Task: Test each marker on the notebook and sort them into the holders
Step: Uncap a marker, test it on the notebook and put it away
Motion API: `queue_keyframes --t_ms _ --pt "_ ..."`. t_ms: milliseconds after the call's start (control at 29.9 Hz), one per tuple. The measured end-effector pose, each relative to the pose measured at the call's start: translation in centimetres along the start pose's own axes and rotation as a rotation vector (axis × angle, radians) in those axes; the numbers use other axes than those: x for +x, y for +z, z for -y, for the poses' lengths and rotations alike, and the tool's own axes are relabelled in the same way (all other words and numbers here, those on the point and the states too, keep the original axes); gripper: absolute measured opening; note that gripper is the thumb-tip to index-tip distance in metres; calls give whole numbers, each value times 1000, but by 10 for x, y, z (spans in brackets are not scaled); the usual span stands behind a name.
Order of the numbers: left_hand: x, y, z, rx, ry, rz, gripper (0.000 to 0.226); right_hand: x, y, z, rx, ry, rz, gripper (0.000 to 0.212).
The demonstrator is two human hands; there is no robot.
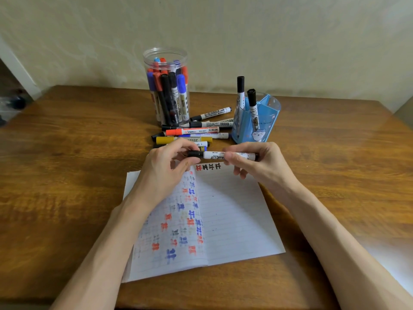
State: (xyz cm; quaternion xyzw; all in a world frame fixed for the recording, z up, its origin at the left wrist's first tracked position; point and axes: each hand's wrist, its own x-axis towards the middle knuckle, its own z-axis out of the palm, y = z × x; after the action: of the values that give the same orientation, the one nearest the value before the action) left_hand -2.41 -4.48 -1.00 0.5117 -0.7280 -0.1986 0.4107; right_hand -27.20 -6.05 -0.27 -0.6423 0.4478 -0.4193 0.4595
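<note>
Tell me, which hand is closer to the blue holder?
Right. The right hand is just in front of the blue holder, gripping the marker by its barrel. The left hand is farther off to the left, pinching the black cap end.

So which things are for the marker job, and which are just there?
For the job: held black-capped white marker, open lined notebook, clear plastic jar, blue plastic holder, loose marker pile.
Just there: brown wooden table, blurry dark things on floor.

Above the notebook [234,220], the left grip [165,168] pinches the black cap [195,153] of a marker [214,155] and the right grip [259,162] holds its barrel, with loose markers [192,131] at twelve o'clock.
</note>
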Motion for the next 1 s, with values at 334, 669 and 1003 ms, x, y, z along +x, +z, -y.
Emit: queue_keyframes --t_ms 334,669,1003 --pt "-3 -1 -4 39 43 -53 28 1 8 -12 -113 -114 -45 17" --pt "-4 5 -7 35 13 -70 25 -6 14 -13 -98 -111 -91 18" --pt "0 3 -9 45 28 -34 24 -6 15 -12 -23 -56 -87 15"
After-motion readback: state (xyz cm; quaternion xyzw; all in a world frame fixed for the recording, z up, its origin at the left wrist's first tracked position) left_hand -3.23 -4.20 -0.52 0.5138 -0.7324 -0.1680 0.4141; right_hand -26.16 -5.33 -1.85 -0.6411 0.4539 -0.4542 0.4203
